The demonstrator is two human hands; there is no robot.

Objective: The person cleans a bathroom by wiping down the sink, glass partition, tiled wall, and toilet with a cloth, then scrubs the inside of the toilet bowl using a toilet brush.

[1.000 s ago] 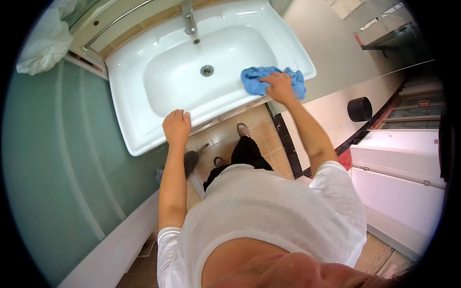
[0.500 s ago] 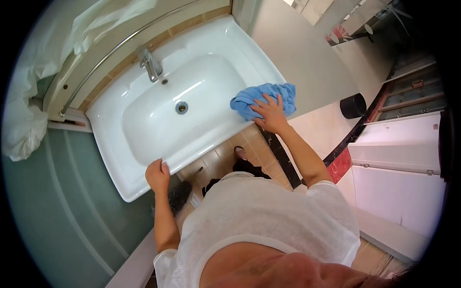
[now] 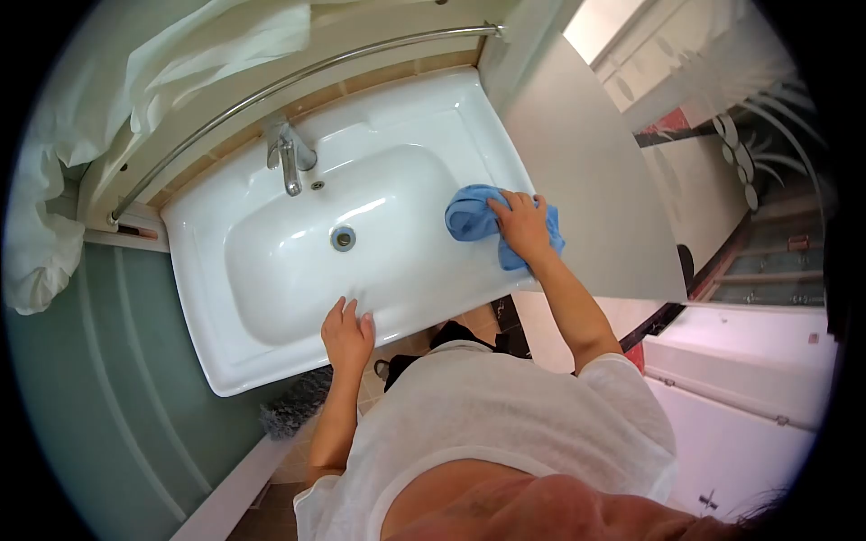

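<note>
A blue cloth point(image 3: 475, 215) lies bunched on the right rim of a white sink point(image 3: 406, 293). My right hand point(image 3: 523, 224) is on top of the cloth, its fingers curled over it and pressing it to the rim. At the front edge of the sink, left of the middle, my left hand point(image 3: 348, 335) has its fingers apart and holds nothing. A chrome faucet point(image 3: 290, 162) stands at the back of the basin, and the round drain point(image 3: 343, 238) shows in the bowl.
A metal rail point(image 3: 298, 79) runs behind the sink. White plastic sheeting point(image 3: 212, 54) hangs at the upper left. To the right is a pale panel point(image 3: 586, 171). A grey fluffy brush point(image 3: 293, 406) is below the sink's left part.
My right hand and the cloth have moved back along the right rim, and the cloth is bunched differently. My left hand has shifted right along the front edge. The camera view has tilted.
</note>
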